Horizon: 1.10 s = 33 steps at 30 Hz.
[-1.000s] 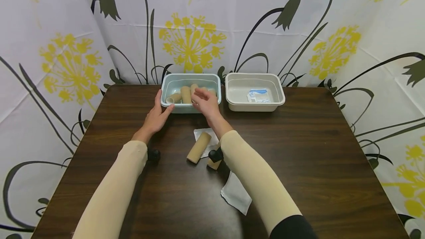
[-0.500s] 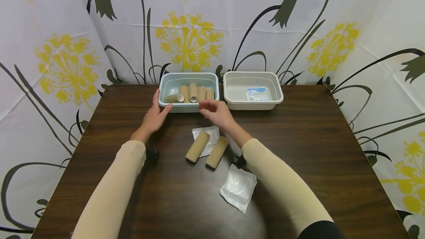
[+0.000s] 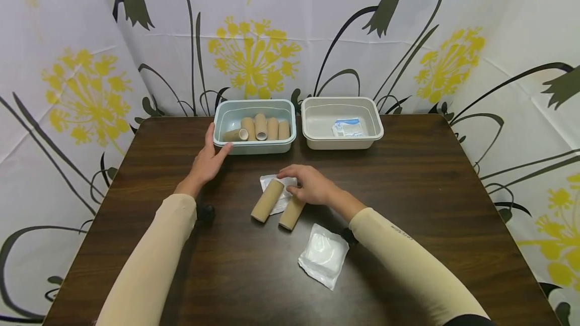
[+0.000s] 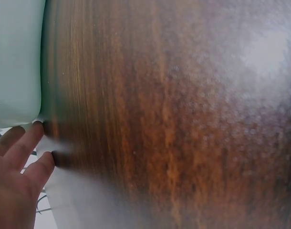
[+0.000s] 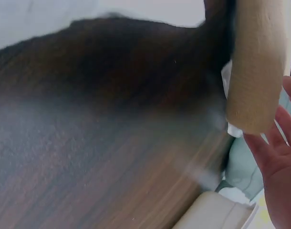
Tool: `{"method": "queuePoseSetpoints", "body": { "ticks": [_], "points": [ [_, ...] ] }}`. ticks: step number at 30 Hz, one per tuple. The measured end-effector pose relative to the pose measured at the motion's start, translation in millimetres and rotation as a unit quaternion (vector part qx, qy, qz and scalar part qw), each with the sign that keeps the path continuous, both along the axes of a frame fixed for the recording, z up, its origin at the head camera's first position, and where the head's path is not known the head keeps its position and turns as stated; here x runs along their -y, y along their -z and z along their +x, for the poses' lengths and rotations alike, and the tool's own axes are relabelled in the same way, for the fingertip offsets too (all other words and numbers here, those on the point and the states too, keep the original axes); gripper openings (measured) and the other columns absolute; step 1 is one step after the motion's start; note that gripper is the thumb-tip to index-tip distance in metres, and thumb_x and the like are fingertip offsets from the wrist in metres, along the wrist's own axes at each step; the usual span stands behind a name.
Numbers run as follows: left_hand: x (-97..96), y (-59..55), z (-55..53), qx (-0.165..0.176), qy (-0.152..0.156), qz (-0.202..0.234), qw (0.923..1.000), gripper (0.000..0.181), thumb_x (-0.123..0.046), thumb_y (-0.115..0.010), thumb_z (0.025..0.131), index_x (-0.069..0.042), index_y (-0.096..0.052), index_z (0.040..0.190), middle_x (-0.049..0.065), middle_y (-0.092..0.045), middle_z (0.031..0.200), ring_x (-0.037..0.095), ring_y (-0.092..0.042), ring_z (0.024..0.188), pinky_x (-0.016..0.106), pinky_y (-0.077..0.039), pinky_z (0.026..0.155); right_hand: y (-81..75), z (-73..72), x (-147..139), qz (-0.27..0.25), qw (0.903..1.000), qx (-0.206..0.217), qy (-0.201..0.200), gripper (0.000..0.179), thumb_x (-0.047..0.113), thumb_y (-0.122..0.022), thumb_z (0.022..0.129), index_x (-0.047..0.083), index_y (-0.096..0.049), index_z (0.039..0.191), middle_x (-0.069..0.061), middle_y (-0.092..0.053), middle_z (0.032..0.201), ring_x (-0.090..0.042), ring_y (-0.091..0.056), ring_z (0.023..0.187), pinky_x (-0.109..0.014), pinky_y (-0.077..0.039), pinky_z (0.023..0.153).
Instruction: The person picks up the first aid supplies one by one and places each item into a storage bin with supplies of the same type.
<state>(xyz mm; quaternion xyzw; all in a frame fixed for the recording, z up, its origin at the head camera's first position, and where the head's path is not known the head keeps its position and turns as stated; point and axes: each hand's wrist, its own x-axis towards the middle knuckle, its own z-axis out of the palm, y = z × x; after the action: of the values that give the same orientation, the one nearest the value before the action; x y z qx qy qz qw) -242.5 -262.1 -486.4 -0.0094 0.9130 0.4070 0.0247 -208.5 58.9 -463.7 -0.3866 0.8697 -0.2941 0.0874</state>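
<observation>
My left hand [image 3: 206, 165] touches the front left corner of a light blue plastic bin [image 3: 256, 149], fingers along its side and thumb at the front rim. Several cardboard tubes [image 3: 261, 127] stand or lie inside that bin. Over the table, my right hand [image 3: 310, 185] is spread at the far end of a cardboard tube [image 3: 291, 215]. The right wrist view shows the fingertips right beside the end of this tube [image 5: 257, 71]. Another cardboard tube [image 3: 267, 201] lies to its left, over a white square packet [image 3: 268, 180] that is partly hidden.
A beige plastic bin [image 3: 343, 143] stands right of the blue one, with a white and blue packet [image 3: 348, 128] inside. A second white packet [image 3: 323, 255] lies nearer, left of the right forearm. A patterned curtain [image 3: 254, 54] hangs behind the dark wooden table [image 3: 430, 185].
My right hand has drawn back from the blue bin, down and right to the right-hand tube on the table. The left hand has stayed at the bin's corner.
</observation>
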Motion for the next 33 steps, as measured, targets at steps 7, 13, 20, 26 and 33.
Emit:
{"method": "queuePoseSetpoints", "body": {
  "ticks": [7, 13, 20, 26, 33],
  "points": [
    [-0.2, 1.0, 0.6, 0.005, 0.002, 0.000, 1.0000, 0.084, -0.067, -0.038, 0.091, -0.042, 0.019, 0.148, 0.010, -0.003, 0.161, 0.042, -0.015, 0.143, 0.067, -0.013, 0.108, 4.7, 8.6, 14, 0.031, 0.9954, -0.066, -0.062, 0.049, 0.005, -0.059, 0.089, 0.013, -0.053, 0.137, -0.007, -0.046, 0.144, -0.021, -0.041, 0.133, -0.037, -0.036, 0.106],
    [-0.9, 0.9, 1.8, 0.001, 0.002, -0.005, 1.0000, 0.083, -0.066, -0.037, 0.093, -0.040, 0.019, 0.148, 0.010, -0.003, 0.161, 0.043, -0.015, 0.142, 0.068, -0.014, 0.107, 7.1, 13.1, 28, 0.061, 0.9859, -0.099, -0.121, 0.052, -0.002, -0.055, 0.086, 0.011, -0.054, 0.136, -0.009, -0.041, 0.148, -0.027, -0.032, 0.139, -0.039, -0.032, 0.110],
    [-0.5, -1.3, 2.9, -0.002, 0.004, -0.001, 1.0000, 0.083, -0.064, -0.038, 0.093, -0.039, 0.019, 0.149, 0.013, -0.005, 0.160, 0.044, -0.016, 0.142, 0.068, -0.014, 0.107, 7.4, 17.0, 38, 0.104, 0.9769, -0.123, -0.140, 0.045, -0.002, -0.061, 0.086, 0.010, -0.060, 0.129, -0.007, -0.051, 0.141, -0.029, -0.033, 0.139, -0.035, -0.028, 0.112],
    [-0.4, -2.0, 3.5, 0.007, 0.003, 0.000, 1.0000, 0.084, -0.066, -0.037, 0.093, -0.040, 0.020, 0.148, 0.013, -0.004, 0.160, 0.043, -0.014, 0.142, 0.067, -0.013, 0.107, 7.9, 18.7, 42, 0.139, 0.9596, -0.193, -0.150, 0.052, -0.005, -0.063, 0.079, 0.010, -0.061, 0.129, -0.003, -0.057, 0.134, -0.026, -0.039, 0.135, -0.033, -0.027, 0.112],
    [0.1, 0.2, 2.2, 0.001, 0.005, -0.003, 1.0000, 0.083, -0.065, -0.037, 0.093, -0.040, 0.019, 0.148, 0.013, -0.006, 0.160, 0.044, -0.017, 0.141, 0.067, -0.015, 0.107, 8.9, 20.0, 40, 0.145, 0.9476, -0.234, -0.162, 0.050, -0.007, -0.062, 0.080, 0.010, -0.062, 0.127, -0.002, -0.059, 0.129, -0.023, -0.046, 0.130, -0.040, -0.027, 0.113]
  ]
}}
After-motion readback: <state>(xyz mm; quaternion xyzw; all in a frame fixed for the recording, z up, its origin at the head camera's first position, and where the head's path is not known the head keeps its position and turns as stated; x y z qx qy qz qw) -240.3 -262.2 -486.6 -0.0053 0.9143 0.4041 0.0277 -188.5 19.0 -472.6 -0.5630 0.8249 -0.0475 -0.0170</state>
